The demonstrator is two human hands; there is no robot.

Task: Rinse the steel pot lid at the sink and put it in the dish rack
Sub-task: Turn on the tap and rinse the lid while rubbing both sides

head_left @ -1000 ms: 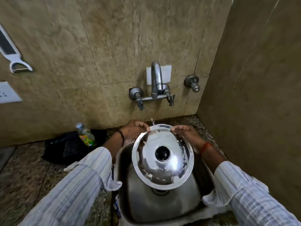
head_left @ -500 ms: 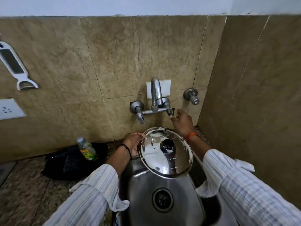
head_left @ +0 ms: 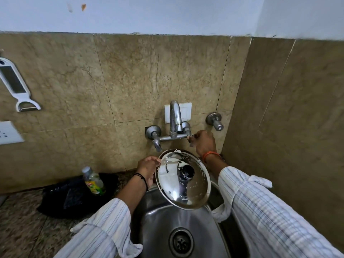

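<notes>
Lid held at one edge, tap about to open.
Left hand (head_left: 147, 169) pinches the soapy round steel pot lid (head_left: 183, 178) above the steel sink (head_left: 160, 228); right hand (head_left: 203, 143) clenches the tap handle (head_left: 191, 136). Water force may slip the lid.

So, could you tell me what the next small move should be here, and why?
Probably turn the right tap handle to start the water. The right hand is already on it, the left hand holds the steel lid tilted over the sink below the spout, and the lid shows white suds but no stream falling on it.
</notes>
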